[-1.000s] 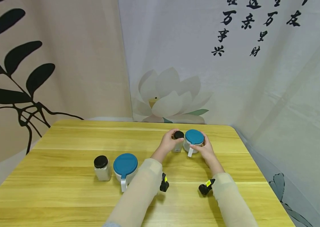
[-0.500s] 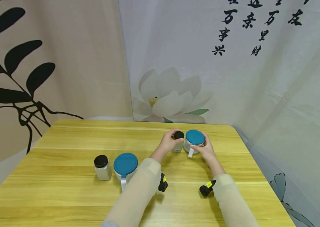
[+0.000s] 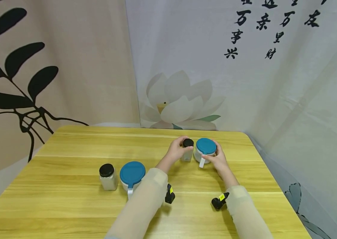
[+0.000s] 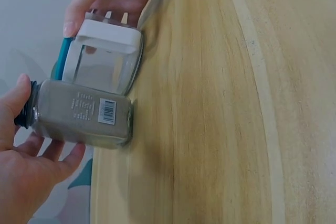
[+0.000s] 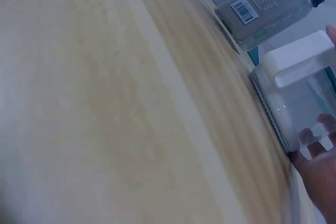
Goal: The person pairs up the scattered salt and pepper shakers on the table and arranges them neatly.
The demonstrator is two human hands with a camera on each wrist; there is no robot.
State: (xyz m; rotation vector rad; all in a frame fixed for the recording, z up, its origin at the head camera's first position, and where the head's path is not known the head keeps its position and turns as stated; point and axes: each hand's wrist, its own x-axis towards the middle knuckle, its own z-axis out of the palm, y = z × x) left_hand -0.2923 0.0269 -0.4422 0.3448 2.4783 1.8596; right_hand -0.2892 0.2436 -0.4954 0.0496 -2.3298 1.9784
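Note:
At the far side of the table my left hand (image 3: 175,151) holds a small squarish glass jar (image 4: 81,113) near its black lid, thumb on one side and fingers on the other. Greyish-brown contents and a barcode label show through the left wrist view. Just right of it, my right hand (image 3: 220,159) grips a clear jar with a blue lid and white handle (image 3: 206,146), fingers around its far side and thumb near the handle. Both jars stand upright side by side, a narrow gap between them in the head view. The right wrist view shows the handled jar's ribbed base (image 5: 273,111) at the tabletop.
A second black-lidded jar (image 3: 108,182) and a larger blue-lidded jar with a white handle (image 3: 132,173) stand left of my left forearm, which partly covers the latter. The wooden table (image 3: 66,209) ends at a back edge close behind the held jars, before a printed curtain (image 3: 180,66).
The blue-lidded jar in my right hand has shifted slightly right and towards me, widening the gap to the black-lidded jar. My left hand and its jar have barely moved.

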